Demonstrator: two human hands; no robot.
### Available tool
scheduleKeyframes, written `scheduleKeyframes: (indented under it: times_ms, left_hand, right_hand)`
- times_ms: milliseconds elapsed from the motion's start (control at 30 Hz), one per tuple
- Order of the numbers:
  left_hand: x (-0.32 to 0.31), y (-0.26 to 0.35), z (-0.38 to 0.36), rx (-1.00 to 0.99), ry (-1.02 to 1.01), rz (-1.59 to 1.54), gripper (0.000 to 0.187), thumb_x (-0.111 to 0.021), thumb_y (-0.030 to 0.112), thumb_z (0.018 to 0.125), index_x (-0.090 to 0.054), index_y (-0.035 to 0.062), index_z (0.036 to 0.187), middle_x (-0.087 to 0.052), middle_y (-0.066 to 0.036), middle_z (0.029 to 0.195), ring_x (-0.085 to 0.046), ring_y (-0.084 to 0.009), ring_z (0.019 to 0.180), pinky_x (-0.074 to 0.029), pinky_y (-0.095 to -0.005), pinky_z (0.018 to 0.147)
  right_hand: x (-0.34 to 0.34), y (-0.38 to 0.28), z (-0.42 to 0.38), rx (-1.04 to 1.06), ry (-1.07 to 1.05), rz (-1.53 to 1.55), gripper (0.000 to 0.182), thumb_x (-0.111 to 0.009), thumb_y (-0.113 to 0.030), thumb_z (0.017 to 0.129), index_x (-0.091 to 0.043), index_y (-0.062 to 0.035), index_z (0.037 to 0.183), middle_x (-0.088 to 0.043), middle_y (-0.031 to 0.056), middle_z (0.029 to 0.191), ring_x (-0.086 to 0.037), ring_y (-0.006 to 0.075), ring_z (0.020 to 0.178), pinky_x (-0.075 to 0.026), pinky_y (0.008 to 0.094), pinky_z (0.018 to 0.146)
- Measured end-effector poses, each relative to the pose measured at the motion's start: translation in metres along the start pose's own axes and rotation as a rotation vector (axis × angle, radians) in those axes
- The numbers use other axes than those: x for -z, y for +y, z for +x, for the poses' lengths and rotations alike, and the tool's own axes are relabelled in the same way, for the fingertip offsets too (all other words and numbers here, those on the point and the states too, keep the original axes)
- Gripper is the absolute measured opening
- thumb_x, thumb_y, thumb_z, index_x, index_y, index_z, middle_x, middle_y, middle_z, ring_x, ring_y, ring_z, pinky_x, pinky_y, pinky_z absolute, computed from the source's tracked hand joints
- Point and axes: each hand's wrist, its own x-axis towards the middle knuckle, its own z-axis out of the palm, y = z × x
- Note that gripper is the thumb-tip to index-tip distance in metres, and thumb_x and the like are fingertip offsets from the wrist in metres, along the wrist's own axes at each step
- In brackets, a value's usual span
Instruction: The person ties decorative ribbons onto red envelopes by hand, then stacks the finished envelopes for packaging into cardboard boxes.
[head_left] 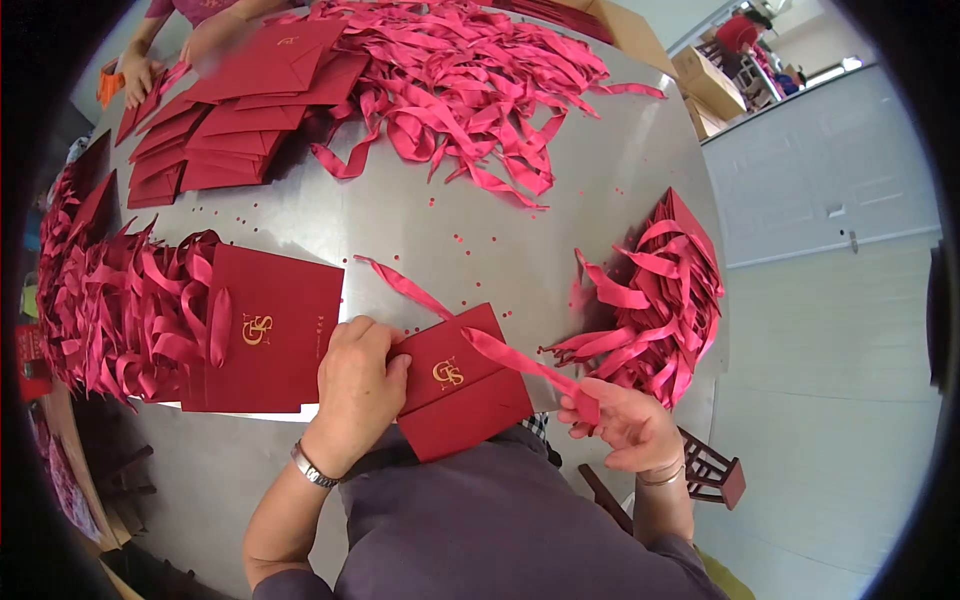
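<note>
A small red paper gift bag [465, 410] with a gold logo lies at the table's front edge, close to my body. My left hand [352, 385] grips its left side, thumb at the near face. A pink ribbon [520, 357] runs through the bag's upper part. One loose end stretches over the table to the upper left. The other end is pinched between the fingers of my right hand [630, 425], to the right of the bag. Left of my left hand is a row of red bags [275, 330] with ribbon handles.
A heap of pink ribbons [470, 80] and stacked red bags [240, 120] cover the far side. More ribboned bags [670, 300] stand at the right edge. Across the metal table [390, 225], another person's hand [140, 80] touches a bag. Small red dots are scattered about.
</note>
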Motion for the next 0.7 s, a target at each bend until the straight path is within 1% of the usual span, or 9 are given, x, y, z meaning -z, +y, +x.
scheduleKeyframes:
  times_ms: [33,133,300,367,433,500,533,600,700]
  left_hand:
    - [0.001,0.000,0.000,0.002,0.001,0.002,0.018,-0.069,0.001,0.073,-0.064,0.0009,0.089,-0.060,-0.013,0.090,-0.057,-0.0335,0.089,-0.049,-0.0422,0.076]
    - [0.001,-0.002,0.000,0.009,-0.006,-0.019,0.017,-0.068,0.001,0.073,-0.064,0.0011,0.090,-0.060,-0.014,0.091,-0.057,-0.0343,0.090,-0.049,-0.0424,0.076]
    - [0.002,-0.012,0.000,-0.054,0.010,-0.073,0.017,-0.062,-0.004,0.075,-0.064,0.0006,0.090,-0.061,-0.015,0.088,-0.057,-0.0354,0.088,-0.049,-0.0423,0.077]
    - [0.004,-0.017,0.000,-0.074,0.014,-0.095,0.019,-0.060,-0.006,0.075,-0.065,0.0004,0.092,-0.061,-0.015,0.088,-0.058,-0.0345,0.088,-0.048,-0.0413,0.078]
    - [0.007,-0.018,0.000,-0.054,-0.034,-0.195,0.021,-0.057,-0.007,0.074,-0.065,0.0001,0.092,-0.061,-0.016,0.087,-0.058,-0.0360,0.088,-0.048,-0.0418,0.079]
    - [0.008,-0.017,-0.001,-0.089,0.003,-0.195,0.019,-0.058,-0.006,0.074,-0.064,0.0004,0.091,-0.062,-0.017,0.087,-0.057,-0.0377,0.090,-0.048,-0.0426,0.079]
    - [0.003,-0.021,-0.003,-0.100,0.015,-0.136,0.018,-0.060,-0.004,0.073,-0.064,0.0012,0.090,-0.062,-0.017,0.087,-0.058,-0.0385,0.090,-0.048,-0.0436,0.080]
    - [0.000,-0.023,-0.004,-0.125,0.032,-0.119,0.016,-0.061,0.001,0.073,-0.064,0.0027,0.089,-0.062,-0.018,0.087,-0.058,-0.0383,0.086,-0.047,-0.0452,0.079]
    - [0.004,-0.017,-0.006,-0.072,-0.082,-0.051,0.016,-0.062,0.006,0.076,-0.066,0.0055,0.091,-0.062,-0.017,0.086,-0.059,-0.0382,0.088,-0.048,-0.0459,0.078]
  right_hand:
    - [-0.002,0.000,0.001,0.008,-0.029,0.071,0.074,-0.058,0.013,0.072,-0.039,0.0019,0.143,-0.054,0.0183,0.133,-0.050,0.0292,0.128,-0.044,0.0400,0.099]
    - [-0.014,-0.001,0.005,-0.005,0.122,-0.115,0.074,-0.055,0.020,0.071,-0.041,0.0032,0.141,-0.056,0.0209,0.131,-0.054,0.0318,0.124,-0.050,0.0387,0.097]
    - [-0.023,0.003,0.016,0.111,0.093,-0.244,0.061,-0.045,0.023,0.075,-0.049,0.0054,0.133,-0.060,0.0226,0.123,-0.058,0.0323,0.118,-0.054,0.0396,0.093]
    - [-0.023,-0.004,0.019,0.074,-0.019,-0.253,0.051,-0.045,0.019,0.082,-0.050,0.0074,0.132,-0.059,0.0210,0.126,-0.055,0.0313,0.122,-0.050,0.0409,0.099]
    - [-0.027,-0.002,0.023,0.052,0.040,-0.274,0.044,-0.049,0.015,0.082,-0.057,0.0057,0.125,-0.064,0.0186,0.120,-0.060,0.0273,0.116,-0.053,0.0364,0.092]
    - [-0.021,0.000,0.028,0.128,-0.048,-0.853,0.040,-0.053,0.010,0.082,-0.063,0.0006,0.119,-0.068,0.0154,0.111,-0.066,0.0229,0.105,-0.054,0.0316,0.084]
    - [-0.031,-0.004,0.035,0.202,-0.008,-0.999,0.037,-0.059,0.005,0.078,-0.068,-0.0069,0.112,-0.070,0.0110,0.102,-0.069,0.0232,0.092,-0.054,0.0301,0.075]
    - [-0.028,0.006,0.043,0.356,-0.040,-1.207,0.035,-0.066,0.001,0.074,-0.069,-0.0116,0.107,-0.070,0.0089,0.098,-0.069,0.0262,0.088,-0.055,0.0311,0.072]
    - [-0.036,0.013,0.061,0.512,-0.022,-1.203,0.019,-0.066,-0.010,0.081,-0.070,-0.0143,0.099,-0.069,0.0084,0.094,-0.067,0.0275,0.085,-0.054,0.0344,0.069]
